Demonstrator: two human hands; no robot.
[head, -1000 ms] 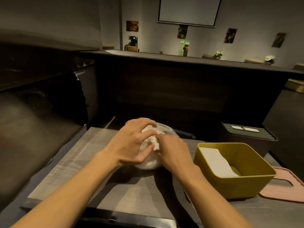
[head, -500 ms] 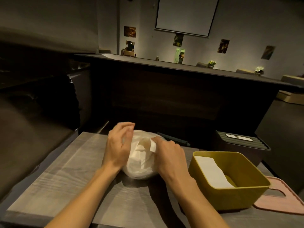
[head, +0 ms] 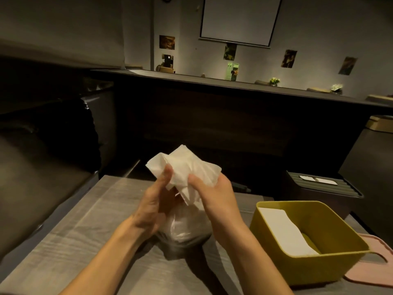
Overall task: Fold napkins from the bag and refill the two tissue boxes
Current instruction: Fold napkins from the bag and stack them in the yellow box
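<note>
Both hands are up over the grey wood-grain bench [head: 70, 237], working a crumpled white napkin [head: 187, 167] between them: the left hand [head: 153, 201] has its grip pinched on the napkin's left edge, the right hand [head: 212, 194] has its grip curled round the right side. Just below them the clear plastic bag [head: 182, 228] of napkins sits on the bench. To the right stands an open yellow tissue box [head: 319, 262] with a folded white napkin [head: 285, 231] lying inside, a pink lid [head: 378, 273] beside it, and a dark tissue box [head: 323, 188] with its ribbed lid on farther back
</note>
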